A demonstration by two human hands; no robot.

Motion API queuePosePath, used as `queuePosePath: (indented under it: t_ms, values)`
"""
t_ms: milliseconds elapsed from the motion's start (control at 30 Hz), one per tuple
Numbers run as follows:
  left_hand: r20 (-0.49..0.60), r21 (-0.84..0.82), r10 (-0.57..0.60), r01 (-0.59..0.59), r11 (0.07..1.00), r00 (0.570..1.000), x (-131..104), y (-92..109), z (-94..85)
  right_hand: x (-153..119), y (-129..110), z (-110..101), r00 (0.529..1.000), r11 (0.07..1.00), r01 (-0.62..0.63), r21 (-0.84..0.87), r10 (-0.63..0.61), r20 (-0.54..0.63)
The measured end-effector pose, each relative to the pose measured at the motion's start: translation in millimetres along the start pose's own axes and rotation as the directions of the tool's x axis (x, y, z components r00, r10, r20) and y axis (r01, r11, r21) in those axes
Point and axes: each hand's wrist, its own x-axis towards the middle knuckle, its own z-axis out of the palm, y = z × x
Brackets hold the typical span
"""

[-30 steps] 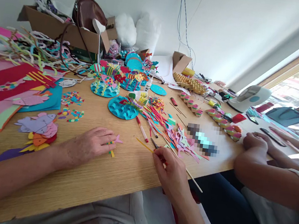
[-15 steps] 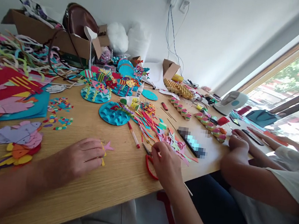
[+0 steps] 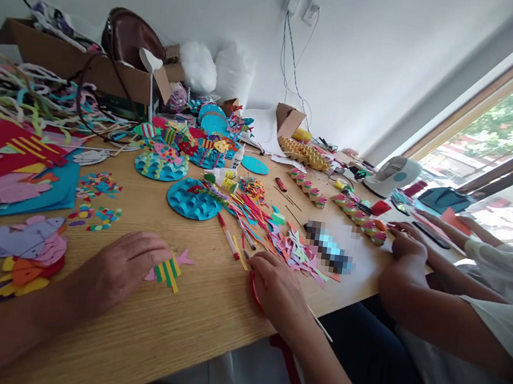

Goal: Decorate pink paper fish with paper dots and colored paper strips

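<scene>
My left hand (image 3: pixel 126 268) rests on the table with its fingers loosely stretched, their tips over the near left part of a small paper fish (image 3: pixel 167 273). Green and yellow stripes cross the fish's body, and its tail is pink. My right hand (image 3: pixel 276 288) is closed around the red-handled scissors (image 3: pixel 253 291); most of the handle is hidden beneath it. A yellow paper strip (image 3: pixel 243 257) and a white pen (image 3: pixel 228 239) with a red cap lie just left of that hand. Pink and purple paper scraps (image 3: pixel 299 248) spread beyond it.
Cut paper fish (image 3: pixel 27 240) and round confetti (image 3: pixel 106 216) lie at left. Blue wave discs (image 3: pixel 194 199) and glue bottles (image 3: pixel 238 157) stand farther back. A phone (image 3: pixel 329 247) lies at right, near another person's arm (image 3: pixel 419 283). A thin white stick (image 3: pixel 320 324) crosses the front edge.
My left hand has slid left, uncovering the fish's striped body. My right hand has moved slightly left and down onto the scissors, and a yellow strip now shows beside the pen.
</scene>
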Motion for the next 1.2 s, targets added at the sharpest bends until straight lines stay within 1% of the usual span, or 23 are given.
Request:
queuePosePath:
  t_ms: [133,300,433,567,667,767,867,900,1000,1067,1200]
  values:
    - [-0.004,-0.004,-0.093,0.093,0.996,0.996,2,-6,-1.1,-1,2,-5,0.999,0.999,-0.040,0.008,0.040,-0.023]
    - [-0.017,-0.017,-0.207,0.207,0.978,0.978,7,-9,-2.7,-6,7,-5,0.995,0.996,-0.084,0.005,0.084,-0.054]
    - [-0.005,-0.046,-0.257,0.257,0.965,0.966,6,-9,-1.9,-6,14,-9,0.992,0.995,-0.098,-0.007,0.097,-0.076]
    - [0.028,-0.090,-0.283,0.284,0.955,0.959,4,-8,0.3,1,21,-20,0.992,0.995,-0.094,-0.040,0.090,-0.086]
    - [0.049,-0.127,-0.283,0.287,0.949,0.958,3,-7,1.2,9,25,-32,0.997,0.994,-0.065,-0.087,0.060,-0.054]
    - [0.063,-0.149,-0.282,0.288,0.946,0.957,3,-6,1.6,20,32,-42,0.998,0.989,-0.058,-0.139,0.052,-0.045]
    - [0.064,-0.152,-0.300,0.306,0.940,0.952,1,-7,2.6,34,43,-50,0.996,0.980,-0.092,-0.175,0.092,-0.010]
    - [0.064,-0.154,-0.298,0.305,0.940,0.952,1,-8,3.2,40,48,-51,0.993,0.974,-0.119,-0.191,0.122,-0.001]
    - [0.046,-0.162,-0.272,0.276,0.947,0.961,-1,-9,5.6,56,64,-53,0.981,0.956,-0.182,-0.230,0.191,0.017]
    - [0.022,-0.166,-0.262,0.262,0.951,0.965,-2,-9,6.7,66,70,-52,0.979,0.953,-0.190,-0.237,0.203,0.032]
    - [0.020,-0.170,-0.280,0.279,0.945,0.960,0,-8,5.9,84,72,-44,0.977,0.956,-0.173,-0.235,0.197,0.081]
